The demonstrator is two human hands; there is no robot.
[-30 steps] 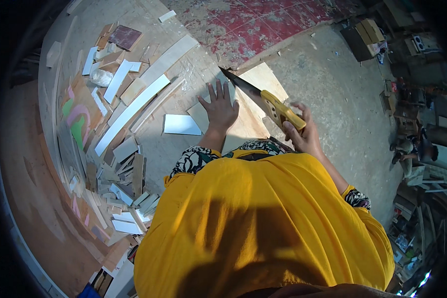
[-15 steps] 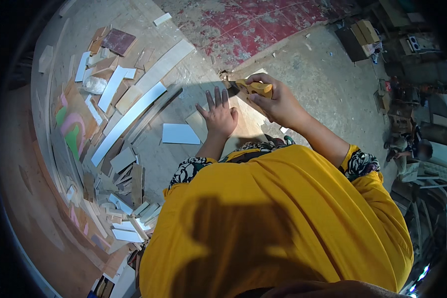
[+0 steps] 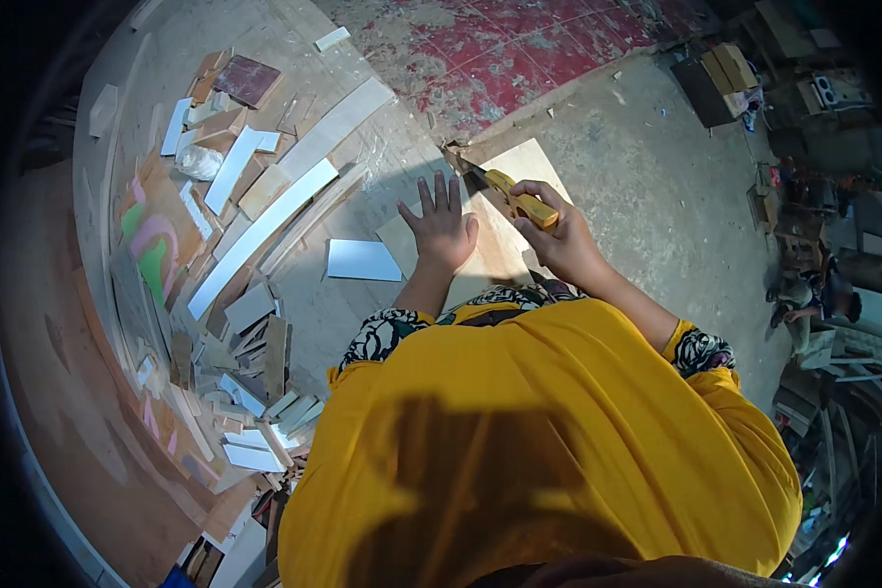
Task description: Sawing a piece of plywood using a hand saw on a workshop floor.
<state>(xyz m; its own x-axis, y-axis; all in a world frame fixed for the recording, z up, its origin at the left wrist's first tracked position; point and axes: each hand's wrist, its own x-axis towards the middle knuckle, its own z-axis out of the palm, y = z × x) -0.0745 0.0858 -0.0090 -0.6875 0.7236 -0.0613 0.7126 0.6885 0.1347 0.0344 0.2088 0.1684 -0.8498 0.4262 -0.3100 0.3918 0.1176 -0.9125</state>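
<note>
My left hand (image 3: 444, 233) lies flat with fingers spread on a pale wooden board (image 3: 519, 167) in front of me. Just to its right, my right hand (image 3: 562, 245) grips a handsaw by its yellow handle (image 3: 525, 204). The dark blade runs toward the board's far edge, where its tip meets the wood; how deep it sits is unclear. A white rectangular panel (image 3: 361, 259) lies left of my left wrist.
Offcuts, long strips (image 3: 265, 231), a crumpled plastic bag (image 3: 202, 163) and pink and green cutouts (image 3: 153, 265) cover the work surface on the left. Beyond are red floor tiles (image 3: 529, 59). At the right, another person (image 3: 821, 294) is among cartons (image 3: 725, 69) and clutter.
My right hand pushed the saw away from me, up and left, then drew it partway back toward me. My left hand has stayed spread in about the same place.
</note>
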